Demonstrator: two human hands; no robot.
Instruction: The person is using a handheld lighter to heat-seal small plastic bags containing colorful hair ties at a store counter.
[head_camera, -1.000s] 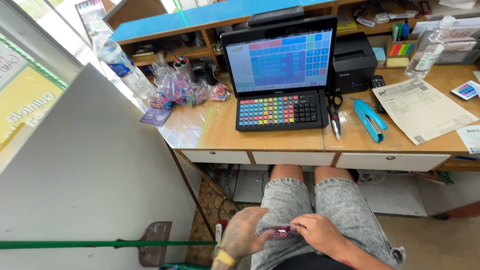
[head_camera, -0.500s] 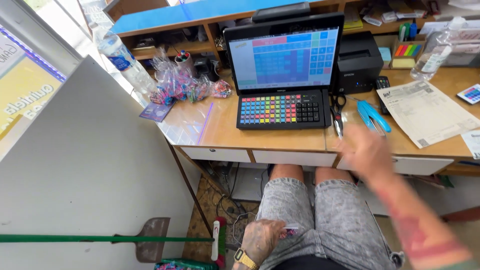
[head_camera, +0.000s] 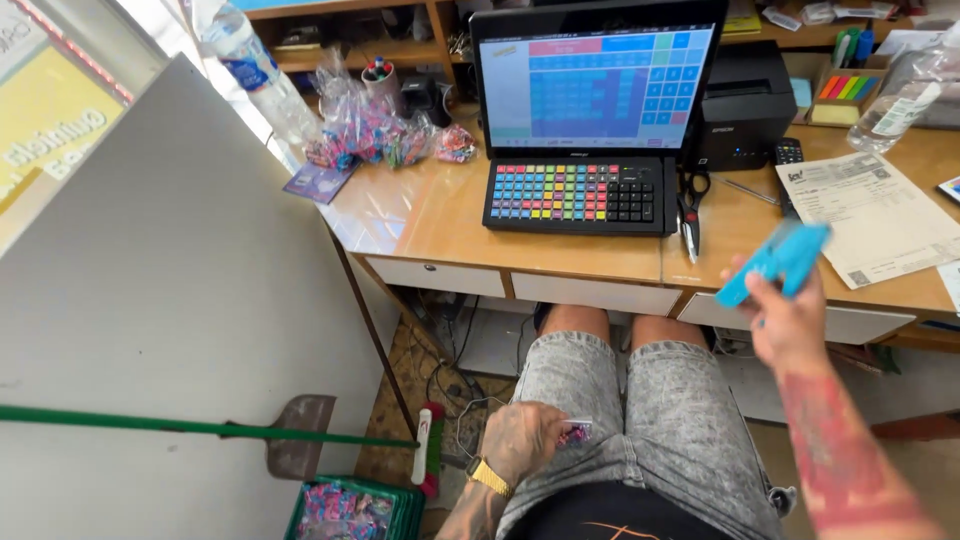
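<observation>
At right of the frame, the right hand grips a blue tool (blurred) over the bench; at bottom centre, the left hand pinches a small packet.

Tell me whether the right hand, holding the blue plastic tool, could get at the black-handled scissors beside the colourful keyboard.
Probably yes. The right hand hovers just off the desk edge, with bare wooden desktop between it and the scissors. But its fingers are closed on the blue tool.

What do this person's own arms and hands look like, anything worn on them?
Both forearms are bare, with no sleeves or gloves in view. The left hand has tattoos running up the forearm and a gold wristwatch. The right hand has a forearm covered in reddish tattoos.
</observation>
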